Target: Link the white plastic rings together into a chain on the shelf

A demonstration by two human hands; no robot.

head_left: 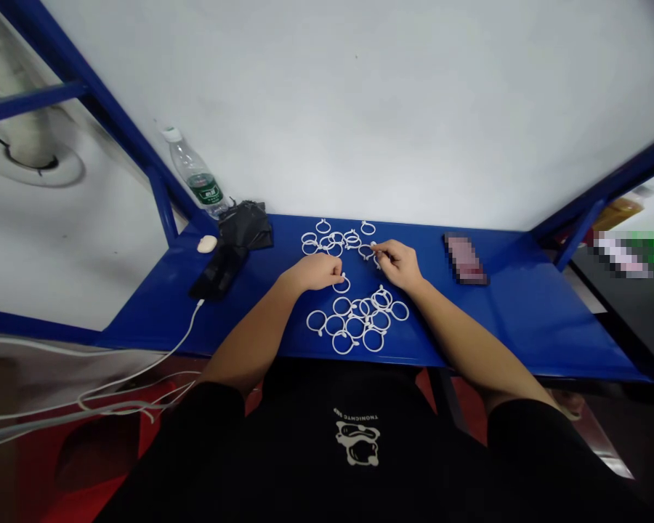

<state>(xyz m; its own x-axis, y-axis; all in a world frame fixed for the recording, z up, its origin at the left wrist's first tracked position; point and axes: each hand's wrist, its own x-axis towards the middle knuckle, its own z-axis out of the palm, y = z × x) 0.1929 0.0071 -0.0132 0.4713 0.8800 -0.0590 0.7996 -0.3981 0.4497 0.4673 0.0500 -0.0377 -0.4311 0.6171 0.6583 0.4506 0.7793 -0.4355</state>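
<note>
My left hand (317, 272) is closed, thumb and forefinger pinched at the small tab of a white plastic ring (341, 292) on the blue table. To the right, my right hand (402, 264) is also closed, its fingertips at the tab of another white plastic ring (366, 257). Part of one more ring shows just under those fingers. Beyond my hands lies a loose group of similar rings (334, 256), some overlapping. Nearer to me is a second cluster of rings (354, 337), several of them overlapping, with small tabs on their rims.
The blue table (447, 319) meets a pale wall. At the left are a clear bottle (199, 174), a black cloth-like bundle (245, 226), a small cream-coloured object (207, 244) and a white cable (190, 327). A blurred-out phone-like object (466, 259) lies at the right.
</note>
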